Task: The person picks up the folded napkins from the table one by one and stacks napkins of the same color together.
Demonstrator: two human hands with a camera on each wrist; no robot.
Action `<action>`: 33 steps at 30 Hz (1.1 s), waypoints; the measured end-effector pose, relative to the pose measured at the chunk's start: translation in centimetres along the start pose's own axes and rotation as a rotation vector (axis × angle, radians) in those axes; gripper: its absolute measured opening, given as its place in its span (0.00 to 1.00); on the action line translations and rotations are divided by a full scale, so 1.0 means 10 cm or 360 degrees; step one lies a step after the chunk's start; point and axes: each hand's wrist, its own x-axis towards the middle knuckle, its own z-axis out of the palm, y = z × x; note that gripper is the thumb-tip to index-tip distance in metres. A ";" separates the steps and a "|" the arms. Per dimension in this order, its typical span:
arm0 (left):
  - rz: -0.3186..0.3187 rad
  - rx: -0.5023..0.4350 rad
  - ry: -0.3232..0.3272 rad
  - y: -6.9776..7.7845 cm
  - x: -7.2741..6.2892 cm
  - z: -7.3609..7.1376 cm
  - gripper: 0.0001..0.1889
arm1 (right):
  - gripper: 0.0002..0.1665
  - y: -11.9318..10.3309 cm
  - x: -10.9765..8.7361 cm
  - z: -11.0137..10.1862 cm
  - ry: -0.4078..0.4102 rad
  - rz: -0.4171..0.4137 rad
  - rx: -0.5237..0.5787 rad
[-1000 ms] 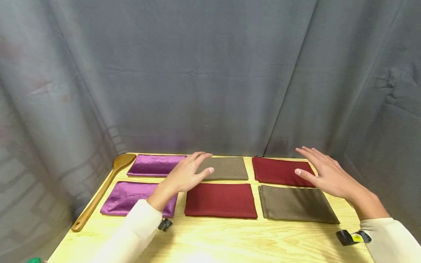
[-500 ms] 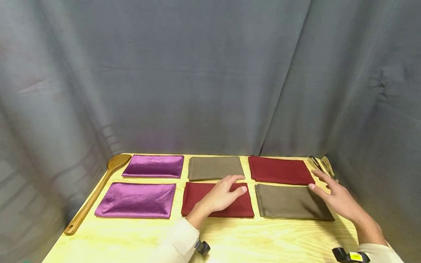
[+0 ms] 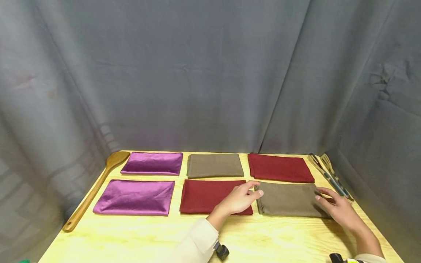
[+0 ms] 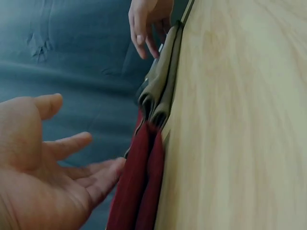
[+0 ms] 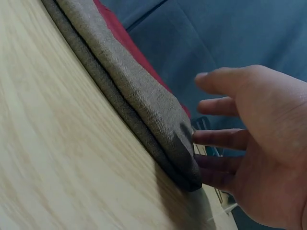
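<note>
A folded olive-brown cloth lies flat at the front right, between both hands. My left hand is over the right part of the folded dark red cloth, its fingertips right at the brown cloth's left edge. My right hand is at the brown cloth's right end; in the right wrist view its loosely bent fingers reach that end's edge. Both hands hold nothing. In the left wrist view, the layered folds of the brown cloth meet those of the red one.
Two purple satin cloths lie on the left, beside a long wooden spoon. Behind are another brown cloth and another red cloth. Slim kitchen utensils lie along the right edge. A grey curtain surrounds the table.
My left hand has moved right from between the purple and red cloths to the front brown cloth's left edge. My right hand has come down and nearer to that cloth's right end.
</note>
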 end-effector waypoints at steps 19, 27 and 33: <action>-0.0158 -0.0010 0.0060 0.17 0.14 0.29 0.16 | 0.16 0.14 0.00 0.11 0.0140 -0.0045 0.0193; -0.0210 -0.0342 0.0015 0.13 0.18 0.38 0.16 | 0.15 0.14 -0.03 0.13 0.0208 -0.0113 0.0236; -0.0204 -0.0450 -0.0027 0.12 0.21 0.39 0.12 | 0.18 0.15 -0.11 0.10 0.0112 0.0005 0.0462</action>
